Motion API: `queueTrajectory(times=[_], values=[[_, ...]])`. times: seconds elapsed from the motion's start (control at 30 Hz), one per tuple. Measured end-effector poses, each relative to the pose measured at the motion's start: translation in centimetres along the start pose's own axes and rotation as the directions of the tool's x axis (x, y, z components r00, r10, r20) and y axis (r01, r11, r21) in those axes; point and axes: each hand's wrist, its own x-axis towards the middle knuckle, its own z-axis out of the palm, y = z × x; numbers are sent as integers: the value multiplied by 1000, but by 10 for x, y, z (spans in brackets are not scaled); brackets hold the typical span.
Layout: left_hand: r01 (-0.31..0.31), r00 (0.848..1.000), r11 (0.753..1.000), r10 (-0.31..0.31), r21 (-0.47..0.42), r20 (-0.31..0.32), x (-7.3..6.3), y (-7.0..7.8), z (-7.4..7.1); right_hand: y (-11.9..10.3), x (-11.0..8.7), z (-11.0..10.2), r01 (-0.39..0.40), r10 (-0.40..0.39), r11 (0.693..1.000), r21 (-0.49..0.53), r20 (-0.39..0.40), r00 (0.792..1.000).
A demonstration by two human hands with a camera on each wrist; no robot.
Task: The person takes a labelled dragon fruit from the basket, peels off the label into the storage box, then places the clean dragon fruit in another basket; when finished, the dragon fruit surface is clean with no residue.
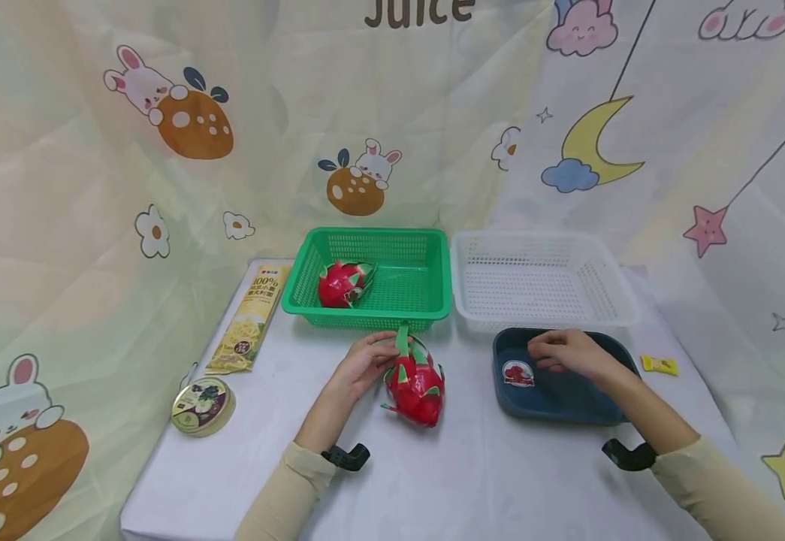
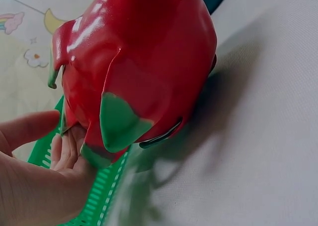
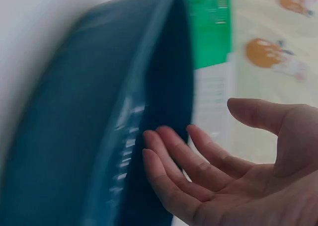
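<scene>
Head view: near the green basket (image 1: 399,289), the dragon fruit (image 1: 419,392) was touched by the left hand (image 1: 365,363), thumb and fingers parted; above the blue tray (image 1: 554,412), the right hand (image 1: 571,352) was held loosely curved, gripping nothing

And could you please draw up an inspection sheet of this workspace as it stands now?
Surface: white-covered table.
Job's things: red dragon fruit in front of the green basket; second dragon fruit inside that basket; blue tray to the right.
Clutter: long yellow packet and round tin at left; small yellow packet right of the tray.
Left grip: bare hand at the front fruit's leafy end; hold unclear.
Right grip: bare hand at the tray, fingers relaxed, holding nothing.
Cables: nothing seen.
Surroundings: white basket behind the tray; cartoon-printed backdrop.
</scene>
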Motion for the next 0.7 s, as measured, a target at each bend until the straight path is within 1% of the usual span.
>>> queueTrajectory(times=[0.13, 0.3, 0.4, 0.5, 0.6, 0.7], values=[[-7, 1000, 1000, 7, 8, -5, 0, 0, 2, -21, -10, -1, 68, -69, 994, 86, 10, 998], [-12, 1000, 1000, 12, 13, 2, 0, -1, 3, -39, -15, 9, 133, -141, 980, 148, 51, 989], [-8, 1000, 1000, 8, 20, 3, 1, -2, 2, -45, -11, 21, 155, -168, 973, 174, 67, 983], [-8, 1000, 999, 8, 52, -6, 2, -2, 2, -49, -3, 37, 174, -196, 961, 214, 83, 977], [-6, 1000, 998, 7, 69, -12, 2, -2, 2, -50, 5, 55, 177, -214, 943, 281, 107, 971], [-2, 1000, 998, 3, 57, -11, 2, -2, 3, -50, 11, 71, 172, -224, 927, 333, 126, 966]])
